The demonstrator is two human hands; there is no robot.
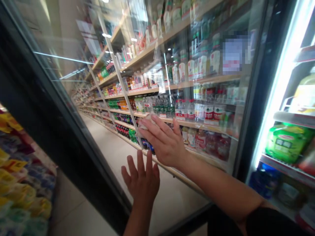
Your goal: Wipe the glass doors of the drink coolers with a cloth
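Note:
My right hand (169,141) lies against the glass door (197,144) with its fingers stretched over a crumpled whitish cloth (141,126), pressing it to the pane. Most of the cloth is hidden under the fingers; whether it is fabric or paper I cannot tell. Below and to the left, my left hand (142,180) has its fingers spread and holds nothing. It is close to the glass; contact cannot be made out. The door's dark frame (81,137) runs diagonally down the left side.
Right of the door stands a lit cooler with shelves (295,170) and a green package (287,142). Colourful packaged goods (22,183) are stacked at the lower left. Shelves of bottles (182,108) show in the glass along with light reflections.

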